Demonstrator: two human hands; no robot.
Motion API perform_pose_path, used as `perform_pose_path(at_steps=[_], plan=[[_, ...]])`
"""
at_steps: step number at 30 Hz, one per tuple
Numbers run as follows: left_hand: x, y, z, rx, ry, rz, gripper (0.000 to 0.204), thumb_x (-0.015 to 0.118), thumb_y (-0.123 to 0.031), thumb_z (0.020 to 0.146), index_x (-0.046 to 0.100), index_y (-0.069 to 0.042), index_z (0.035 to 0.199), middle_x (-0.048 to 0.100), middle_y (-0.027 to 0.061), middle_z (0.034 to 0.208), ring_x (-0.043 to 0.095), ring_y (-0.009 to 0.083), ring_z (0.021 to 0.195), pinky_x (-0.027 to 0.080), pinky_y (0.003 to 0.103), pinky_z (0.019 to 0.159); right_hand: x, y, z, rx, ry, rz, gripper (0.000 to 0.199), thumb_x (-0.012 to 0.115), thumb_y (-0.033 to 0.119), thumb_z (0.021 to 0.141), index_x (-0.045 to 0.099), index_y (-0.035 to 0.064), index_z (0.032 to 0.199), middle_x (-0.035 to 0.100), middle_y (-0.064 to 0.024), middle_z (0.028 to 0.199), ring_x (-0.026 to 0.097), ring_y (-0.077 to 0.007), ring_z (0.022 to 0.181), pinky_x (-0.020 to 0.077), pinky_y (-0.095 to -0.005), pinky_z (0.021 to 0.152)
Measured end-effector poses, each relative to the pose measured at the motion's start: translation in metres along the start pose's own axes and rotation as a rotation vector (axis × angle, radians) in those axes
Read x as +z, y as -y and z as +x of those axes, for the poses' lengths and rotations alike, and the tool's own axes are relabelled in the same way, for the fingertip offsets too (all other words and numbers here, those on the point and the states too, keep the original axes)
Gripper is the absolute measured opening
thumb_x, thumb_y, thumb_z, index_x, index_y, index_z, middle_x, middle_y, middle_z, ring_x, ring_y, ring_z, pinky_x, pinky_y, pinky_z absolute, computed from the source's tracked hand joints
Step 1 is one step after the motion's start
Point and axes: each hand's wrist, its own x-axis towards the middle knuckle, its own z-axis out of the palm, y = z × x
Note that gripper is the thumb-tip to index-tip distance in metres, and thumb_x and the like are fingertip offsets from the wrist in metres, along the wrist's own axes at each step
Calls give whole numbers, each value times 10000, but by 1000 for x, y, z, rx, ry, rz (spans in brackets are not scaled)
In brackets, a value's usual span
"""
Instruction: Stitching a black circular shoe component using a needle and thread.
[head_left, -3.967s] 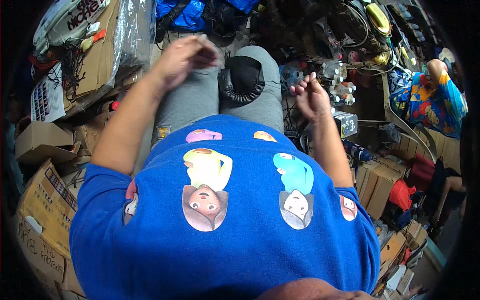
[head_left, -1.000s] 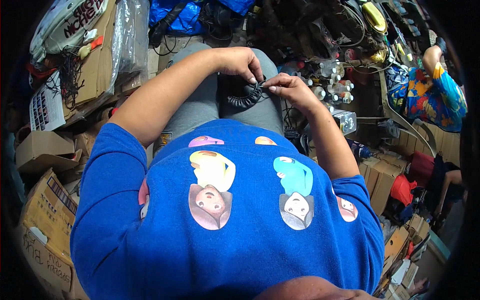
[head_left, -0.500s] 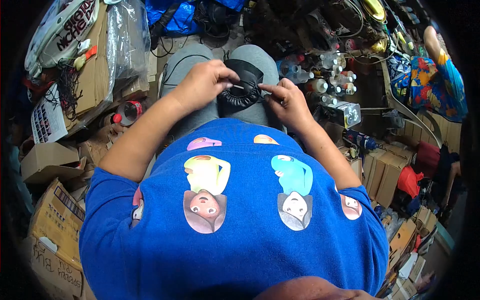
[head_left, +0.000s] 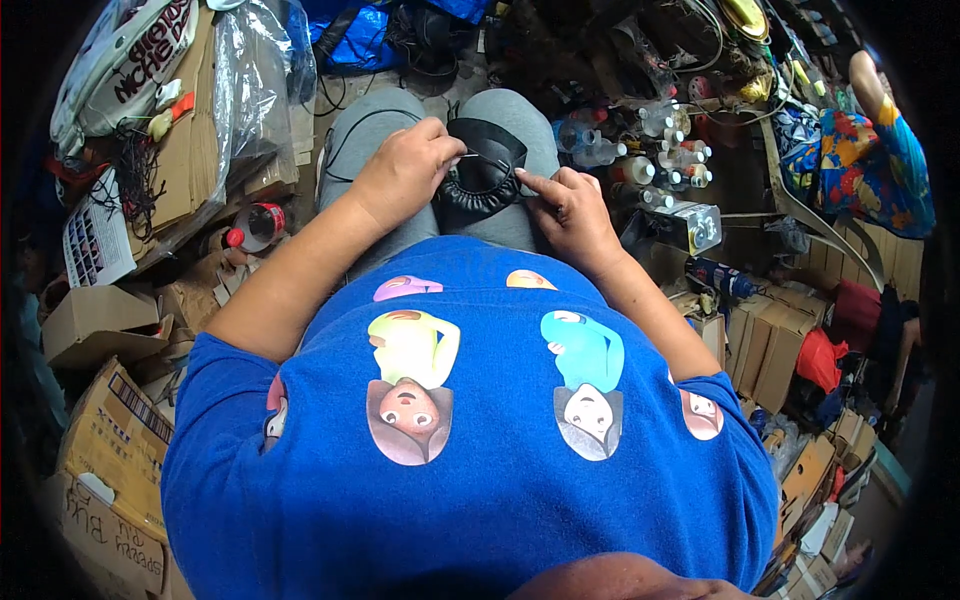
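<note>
A black leather-like piece (head_left: pixel 482 203), probably a shoe upper, rests across my grey-trousered thighs. Its near edge is gathered into puckered folds around a rounded opening. At its upper left, my left hand (head_left: pixel 408 172) is closed in a pinch around a thin, pale needle (head_left: pixel 476 157) pointing right over the opening. A black cord (head_left: pixel 345 140) loops across my left knee toward that hand. On the right rim, the fingers of my right hand (head_left: pixel 572 208) grip the edge, with the index finger stretched along it. Its lower fingers are curled and partly hidden.
Plastic bottles (head_left: pixel 660 160) crowd the floor right of my knees. Flattened cardboard and clear plastic sheeting (head_left: pixel 250 90) stand at the left, near a red-capped bottle (head_left: pixel 260 226). Cartons (head_left: pixel 775 340) are piled at the right. Another person's arm (head_left: pixel 872 90) shows at the far right.
My left hand has shifted slightly left, and the needle now tilts over the upper part of the opening. My right hand has moved slightly down, still at the rim.
</note>
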Motion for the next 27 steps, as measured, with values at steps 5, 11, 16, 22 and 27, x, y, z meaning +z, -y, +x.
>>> perform_pose_path(at_steps=[5, 11, 16, 22, 27], plan=[[3, -2, -1, -91, 4, -65, 97, 578, -15, 781, 589, -35, 876, 551, 127, 862, 570, 333, 810, 464, 393, 699, 6, -4, -3, -31, -22, -10, 391, 643, 85, 742, 631, 173, 1122, 477, -59, 715, 479, -240, 725, 369, -341, 775], [2, -3, -5, -43, 34, -119, 129, 592, -15, 742, 606, -40, 868, 564, 121, 819, 565, 323, 844, 459, 385, 719, 6, -4, -5, -69, -23, -51, 427, 638, 81, 721, 617, 160, 1140, 489, -59, 714, 504, -236, 744, 362, -374, 819], [7, -5, -3, -48, 4, 173, 157, 639, -48, 695, 644, -65, 850, 583, 89, 805, 555, 270, 836, 444, 346, 729, 0, -6, 0, 43, 68, 68, 363, 652, 79, 736, 654, 157, 1091, 478, -68, 720, 503, -203, 741, 406, -292, 742], [13, 8, 14, -41, 11, -269, 180, 666, -105, 708, 705, -177, 868, 555, 50, 750, 538, 241, 798, 431, 339, 751, -9, -38, 19, 228, 312, 568, 304, 590, 17, 814, 659, 126, 1089, 517, -22, 870, 508, -122, 850, 402, -230, 799], [19, 14, 14, -38, 90, -196, 210, 665, -111, 725, 721, -228, 890, 516, 38, 760, 507, 224, 803, 429, 336, 753, -13, -52, 36, 153, 424, 586, 291, 568, 1, 818, 667, 117, 1066, 541, -23, 920, 506, -137, 918, 391, -252, 858]])
